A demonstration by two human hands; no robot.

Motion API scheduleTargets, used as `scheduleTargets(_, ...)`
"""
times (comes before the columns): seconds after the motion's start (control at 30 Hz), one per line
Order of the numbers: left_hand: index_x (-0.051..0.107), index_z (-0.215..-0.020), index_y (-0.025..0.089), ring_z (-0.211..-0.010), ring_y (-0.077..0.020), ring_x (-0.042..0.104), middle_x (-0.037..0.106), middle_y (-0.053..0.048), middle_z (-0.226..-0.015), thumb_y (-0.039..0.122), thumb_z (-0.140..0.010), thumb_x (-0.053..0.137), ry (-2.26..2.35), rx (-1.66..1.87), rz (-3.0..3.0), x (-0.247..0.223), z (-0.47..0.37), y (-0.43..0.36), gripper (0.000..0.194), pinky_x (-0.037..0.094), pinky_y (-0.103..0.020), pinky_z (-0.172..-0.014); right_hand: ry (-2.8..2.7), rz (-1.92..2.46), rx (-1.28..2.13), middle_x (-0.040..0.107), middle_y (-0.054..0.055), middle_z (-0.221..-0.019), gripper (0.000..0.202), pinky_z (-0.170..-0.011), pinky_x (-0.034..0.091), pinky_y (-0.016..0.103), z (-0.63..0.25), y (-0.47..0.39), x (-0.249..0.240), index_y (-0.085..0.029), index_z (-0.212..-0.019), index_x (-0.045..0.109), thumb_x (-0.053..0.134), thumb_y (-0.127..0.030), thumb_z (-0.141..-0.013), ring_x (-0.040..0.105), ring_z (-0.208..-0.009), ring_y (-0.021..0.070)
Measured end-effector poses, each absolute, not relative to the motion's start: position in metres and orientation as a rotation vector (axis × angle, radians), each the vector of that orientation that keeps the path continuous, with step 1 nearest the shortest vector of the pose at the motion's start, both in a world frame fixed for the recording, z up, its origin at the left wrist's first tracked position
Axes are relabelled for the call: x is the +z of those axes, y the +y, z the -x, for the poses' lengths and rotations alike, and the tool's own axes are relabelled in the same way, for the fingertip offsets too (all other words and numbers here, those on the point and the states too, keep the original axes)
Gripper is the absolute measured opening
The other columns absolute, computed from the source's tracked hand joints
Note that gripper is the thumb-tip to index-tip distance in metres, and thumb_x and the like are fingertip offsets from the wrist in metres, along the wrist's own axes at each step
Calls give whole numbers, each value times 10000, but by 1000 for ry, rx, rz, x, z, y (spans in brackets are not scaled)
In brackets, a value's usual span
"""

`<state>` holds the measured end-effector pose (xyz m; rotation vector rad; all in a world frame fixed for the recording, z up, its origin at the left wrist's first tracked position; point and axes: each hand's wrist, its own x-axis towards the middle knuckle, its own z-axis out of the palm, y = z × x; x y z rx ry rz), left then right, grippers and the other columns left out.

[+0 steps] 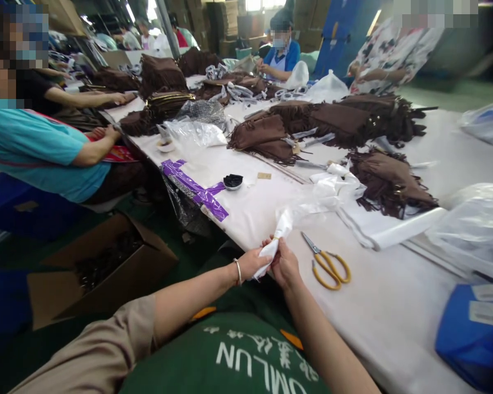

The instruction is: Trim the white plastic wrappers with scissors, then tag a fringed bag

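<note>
White plastic wrap (276, 241) sits bunched at the near counter (394, 306) edge, pinched between my left hand (252, 264) and right hand (285, 266), both closed on it; yellow-handled scissors (327, 266) lie just beside
</note>
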<state>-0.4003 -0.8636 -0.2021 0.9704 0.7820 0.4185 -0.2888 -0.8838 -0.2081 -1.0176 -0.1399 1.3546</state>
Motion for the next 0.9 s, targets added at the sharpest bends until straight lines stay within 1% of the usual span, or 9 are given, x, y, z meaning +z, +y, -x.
scheduleTargets(0.17,566,-941,116,-447,-78,477,558,1,-642,506,-711,686,659,239,-802,-195,411,-861,469,347,-192,-399,-94,944,1372,676,-2,-763,298,-831,536,293,273,-881,-206,-188,-889,607,646,-455,-761,647,-791,148)
scheduleTargets(0.27,574,-1009,101,-566,-136,588,617,-50,-735,439,-713,709,603,187,-624,-194,418,-856,468,469,-263,-539,-148,921,1530,688,45,-883,392,-692,554,287,262,-889,-201,-183,-940,618,581,-540,-781,642,-820,176)
scheduleTargets(0.37,593,-992,75,-698,-211,647,661,-116,-810,387,-725,705,521,165,-455,-196,419,-851,425,494,-357,-694,-261,949,1689,684,50,-899,363,-611,530,231,260,-897,-194,-167,-960,632,620,-479,-774,624,-711,135)
scheduleTargets(0.5,603,-1004,68,-723,-248,654,674,-147,-812,534,-773,600,387,113,-299,-203,415,-850,520,478,-380,-707,-226,1010,1661,688,41,-847,330,-613,537,218,269,-894,-187,-167,-902,631,710,-415,-700,628,-690,127)
scheduleTargets(0.57,591,-1045,64,-779,-278,658,677,-175,-869,641,-779,510,385,120,-312,-207,413,-850,640,478,-415,-740,-234,1053,1635,664,13,-714,347,-462,505,205,274,-889,-186,-169,-884,605,713,-433,-686,584,-519,105)
scheduleTargets(0.67,571,-1091,66,-791,-271,661,676,-180,-901,693,-753,488,420,168,-385,-212,413,-846,717,487,-421,-765,-285,1179,1593,490,-92,-455,371,-234,302,169,282,-883,-186,-192,-865,534,690,-480,-691,355,-256,60)
scheduleTargets(0.7,571,-1090,65,-778,-262,663,677,-177,-893,684,-746,510,431,181,-402,-212,415,-844,712,492,-412,-764,-296,1224,1566,449,-109,-426,375,-215,266,164,284,-882,-187,-198,-855,513,685,-489,-693,320,-235,57)
scheduleTargets(0.83,578,-1073,52,-747,-237,667,680,-163,-869,517,-758,634,455,174,-384,-209,421,-837,564,502,-387,-767,-329,1341,1476,456,-99,-443,387,-246,321,155,290,-875,-191,-197,-822,490,704,-486,-680,386,-283,62)
scheduleTargets(0.9,580,-1064,54,-752,-230,669,683,-156,-867,431,-762,660,447,170,-328,-207,422,-836,489,501,-376,-774,-332,1364,1481,435,-104,-430,396,-234,301,155,292,-873,-192,-198,-820,489,697,-505,-680,358,-274,58)
